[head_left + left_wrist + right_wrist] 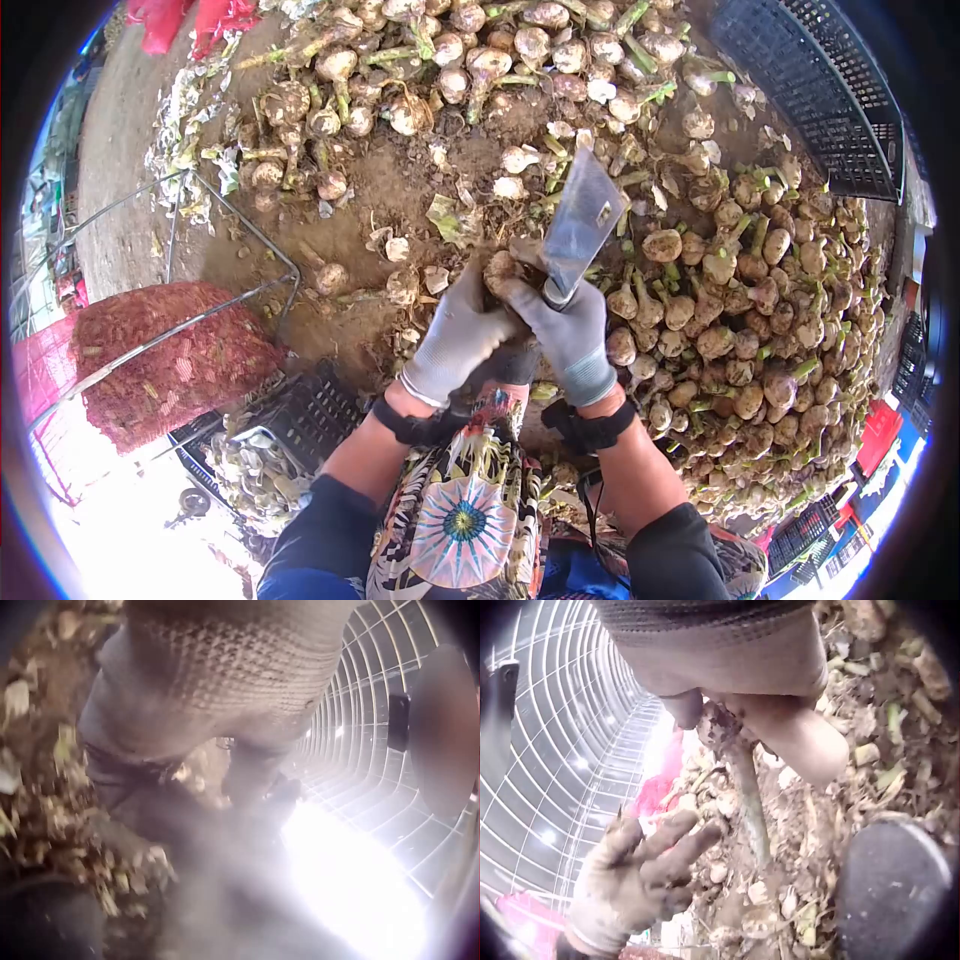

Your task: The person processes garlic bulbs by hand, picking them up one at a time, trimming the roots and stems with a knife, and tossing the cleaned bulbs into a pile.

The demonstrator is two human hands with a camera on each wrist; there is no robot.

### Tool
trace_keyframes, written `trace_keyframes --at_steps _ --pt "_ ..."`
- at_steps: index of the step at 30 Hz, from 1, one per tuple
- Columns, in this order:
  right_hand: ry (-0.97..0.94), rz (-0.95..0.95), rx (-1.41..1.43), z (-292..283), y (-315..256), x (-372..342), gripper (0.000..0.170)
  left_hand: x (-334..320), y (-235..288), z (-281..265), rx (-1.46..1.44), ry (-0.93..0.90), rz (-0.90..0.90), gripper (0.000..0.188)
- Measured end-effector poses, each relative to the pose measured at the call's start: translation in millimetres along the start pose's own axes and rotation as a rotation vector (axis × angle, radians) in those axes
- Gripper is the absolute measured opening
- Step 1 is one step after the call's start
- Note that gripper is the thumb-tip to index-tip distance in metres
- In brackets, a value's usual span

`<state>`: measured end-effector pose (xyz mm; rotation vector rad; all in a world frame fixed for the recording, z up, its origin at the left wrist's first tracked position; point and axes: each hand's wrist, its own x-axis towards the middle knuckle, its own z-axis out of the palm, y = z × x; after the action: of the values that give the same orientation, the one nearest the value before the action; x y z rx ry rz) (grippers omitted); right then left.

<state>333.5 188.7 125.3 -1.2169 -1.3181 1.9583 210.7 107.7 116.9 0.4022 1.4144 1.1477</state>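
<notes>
In the head view my gloved right hand grips a broad-bladed knife, its flat metal blade pointing forward and a little right. A soil-covered garlic bulb sits at that hand's thumb, between the two hands. The right wrist view shows this bulb against the right glove, its green stem hanging down. My gloved left hand is close beside the bulb; seen from the right wrist, its fingers are spread and loosely bent, with nothing in them. Blur and glare hide the left fingertips in the left wrist view.
Trimmed garlic bulbs form a large heap at the right; untrimmed ones lie ahead. Black plastic crates stand at far right. A full red mesh bag and a thin metal frame are on the left.
</notes>
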Motion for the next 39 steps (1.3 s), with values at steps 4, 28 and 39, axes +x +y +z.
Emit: trace_keyframes --at_steps 4,28,39 --pt "-0.019 0.037 -0.374 -35 -16 -3 0.043 -5 24 0 -0.075 0.056 -0.029 0.044" --pt "-0.210 -0.274 -1.163 -41 1 -19 0.039 -26 -28 -30 0.028 -0.048 0.155 0.070" --pt "-0.012 0.212 -0.821 -77 37 -10 0.030 -19 24 -3 0.570 -0.125 0.286 0.046"
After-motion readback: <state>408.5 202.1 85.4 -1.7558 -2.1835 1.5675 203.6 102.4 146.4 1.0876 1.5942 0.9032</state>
